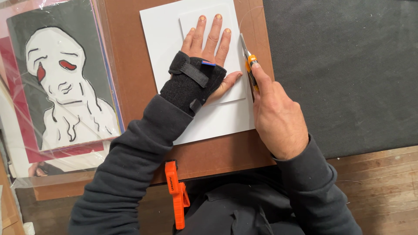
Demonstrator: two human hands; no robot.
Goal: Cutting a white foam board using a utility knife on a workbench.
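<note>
The left hand (209,52), in a black wrist brace (191,82), lies flat with its fingers (215,32) spread and released, pressing a small white card (226,78) onto a larger white sheet (161,39). The right hand (276,115) has its fingers clenched around an orange knife (249,63), forefinger laid along the top, with the blade (244,43) touching the sheet just beside the card's right edge. The sheet rests on a brown board (126,52), which lies on the worktop (383,191) partly over a dark grey mat (348,65). As a judgement, the cut along the right side looks to be in progress: the blade sits in the upper part of that edge and the sheet's lower stretch below the hand shows no visible slit, though the hand hides much of it, so how much is cut cannot be told for sure; the other three sides of the sheet look untrimmed around the card. By count there is one knife, one card, one sheet, one board, one mat and one orange clamp (176,193) at the board's near edge. To the left lies one clear plastic sleeve (109,87) holding a stack of prints (65,82), the top one a white figure on grey; their number cannot be told.
</note>
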